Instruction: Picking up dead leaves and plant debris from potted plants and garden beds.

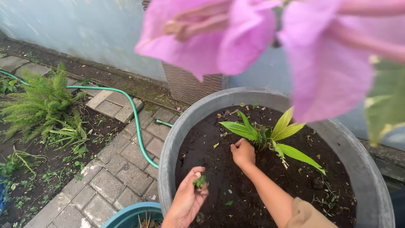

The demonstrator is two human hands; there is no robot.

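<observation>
Fingers of the right hand [243, 153] are pinching together at the soil [236, 185] beside the palm seedling [270, 135]; better gripping low. Left hand [187, 198] is clamping plucked weeds [199, 182] over the grey pot [168, 147].

Pot [177, 131]: grey, matt, looks like cement, smooth rim.
Soil [249, 190]: dark, crumbly, rough and damp-looking.
Young plant [270, 135]: smooth, slightly glossy green leaves.
Hose [135, 114]: green, smooth, looks like plastic or rubber.
Paving blocks [114, 173]: grey, rough, matt stone or concrete.
Blossoms [236, 38]: pink, soft, thin petals, blurred.
Wall [84, 29]: pale, matt, painted plaster.
Sleeve [306, 215]: tan cloth, matt.
</observation>
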